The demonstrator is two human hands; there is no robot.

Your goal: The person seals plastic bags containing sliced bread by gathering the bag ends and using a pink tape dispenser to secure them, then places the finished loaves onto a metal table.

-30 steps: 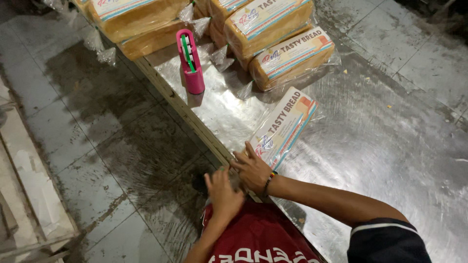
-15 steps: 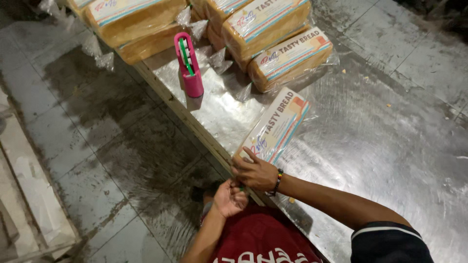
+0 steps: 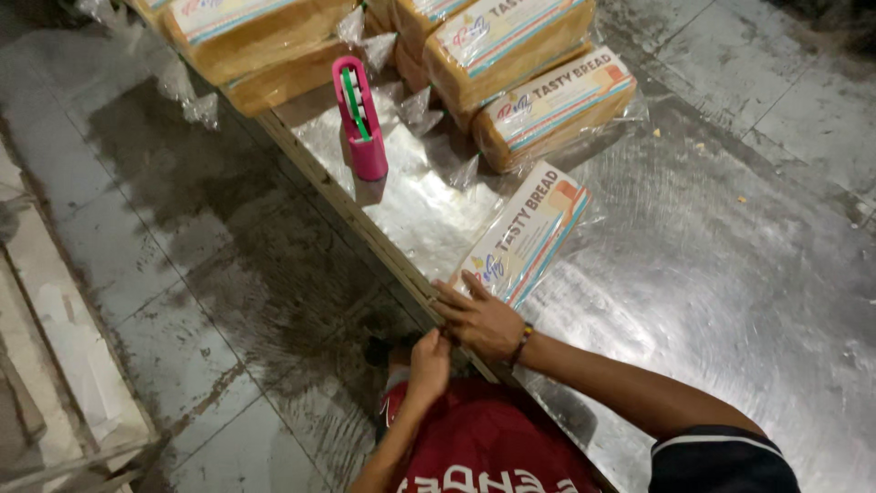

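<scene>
A person stands at the near edge of a shiny sheet-metal table (image 3: 730, 301), and both hands meet at that edge. The right hand (image 3: 482, 321) lies flat with its fingers spread and loosened across the near end of a flat, clear plastic bread bag printed with blue, red and yellow stripes (image 3: 527, 236); it presses on the bag rather than closing around it, and a dark bracelet (image 3: 521, 344) circles its wrist. The bag lies on the table, its near end right at the table's front edge and its far end angled away toward the middle of the table. The left hand (image 3: 429, 356) sits just below the table edge, touching the right hand, with its fingers curled inward in a pinch; what they pinch is hidden by the hand itself. Farther along the table edge from the bag stands an upright pink plastic bag-sealing tool with a green strip in its slot (image 3: 361, 117). Beyond it, at the far end of the table, several wrapped loaves of sliced bread in clear striped bags (image 3: 538, 96) are stacked touching one another. Below the table edge lies a wet grey tiled floor (image 3: 155, 265), and a dark red garment with white lettering (image 3: 488, 447) shows under the arms.
</scene>
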